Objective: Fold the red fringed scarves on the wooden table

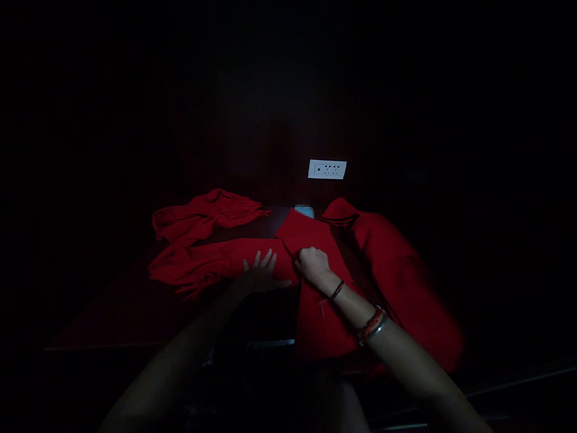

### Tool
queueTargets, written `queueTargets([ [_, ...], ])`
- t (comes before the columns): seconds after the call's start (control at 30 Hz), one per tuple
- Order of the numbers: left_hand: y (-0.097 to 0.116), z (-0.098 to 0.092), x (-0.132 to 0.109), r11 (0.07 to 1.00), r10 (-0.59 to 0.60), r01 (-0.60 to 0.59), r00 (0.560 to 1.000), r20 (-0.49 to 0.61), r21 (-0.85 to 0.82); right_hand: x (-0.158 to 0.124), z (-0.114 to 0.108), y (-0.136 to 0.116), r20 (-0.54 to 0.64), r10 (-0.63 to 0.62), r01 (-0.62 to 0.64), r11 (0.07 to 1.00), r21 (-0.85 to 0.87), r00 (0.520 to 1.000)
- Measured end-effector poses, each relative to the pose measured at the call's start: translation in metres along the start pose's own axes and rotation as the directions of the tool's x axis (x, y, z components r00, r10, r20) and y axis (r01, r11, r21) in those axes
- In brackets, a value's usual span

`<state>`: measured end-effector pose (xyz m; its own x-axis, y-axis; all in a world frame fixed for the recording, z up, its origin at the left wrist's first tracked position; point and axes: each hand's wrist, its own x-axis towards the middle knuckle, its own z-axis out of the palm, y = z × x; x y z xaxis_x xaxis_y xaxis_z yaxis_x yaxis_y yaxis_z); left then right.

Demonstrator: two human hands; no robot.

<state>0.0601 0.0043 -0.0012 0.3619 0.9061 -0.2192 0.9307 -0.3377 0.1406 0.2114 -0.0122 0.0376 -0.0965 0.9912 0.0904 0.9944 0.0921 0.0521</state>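
A strip of red cloth (pixel 252 245) lies across the table, bunched at its left end with loose strands like fringe. My left hand (pixel 264 272) presses flat on it, fingers spread. Just right of it, my right hand (pixel 312 263) is closed in a fist at the edge where this strip meets a wider red piece (pixel 322 325), pinching the cloth; the fingertips are hidden. The wider piece runs from the back of the table down over the front edge. Whether the two pieces are joined, I cannot tell.
Another crumpled red cloth (pixel 198 219) lies at the back left. A larger folded red cloth (pixel 396 258) stretches along the right side. On the dark wall sits a white power socket (pixel 327 169); below it is a small pale blue object (pixel 305 210). The surroundings are very dark.
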Motion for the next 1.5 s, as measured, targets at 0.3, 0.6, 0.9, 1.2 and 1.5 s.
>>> queueTargets([
  [0.3,0.018,0.000,-0.015,0.998,-0.051,0.052,0.999,-0.010,0.036,-0.008,-0.009,0.015,-0.095,0.055,-0.045,0.994,0.096,0.994],
  [0.6,-0.011,-0.020,-0.021,0.999,-0.026,0.021,0.993,0.114,0.050,-0.019,0.026,0.011,0.208,-0.203,0.157,0.963,0.218,0.957],
  [0.9,0.000,-0.028,0.019,0.999,0.013,-0.006,0.984,-0.175,0.038,0.000,0.031,0.030,0.204,-0.088,0.065,0.991,0.118,0.975],
  [1.2,-0.004,0.000,0.028,0.980,0.188,-0.172,0.965,-0.183,0.100,-0.007,0.035,0.042,0.152,-0.089,0.070,0.989,0.128,0.984],
  [1.5,-0.014,-0.005,0.033,0.987,0.157,-0.149,0.967,-0.201,0.055,0.009,0.018,0.040,0.248,-0.071,0.033,0.988,0.153,0.966],
])
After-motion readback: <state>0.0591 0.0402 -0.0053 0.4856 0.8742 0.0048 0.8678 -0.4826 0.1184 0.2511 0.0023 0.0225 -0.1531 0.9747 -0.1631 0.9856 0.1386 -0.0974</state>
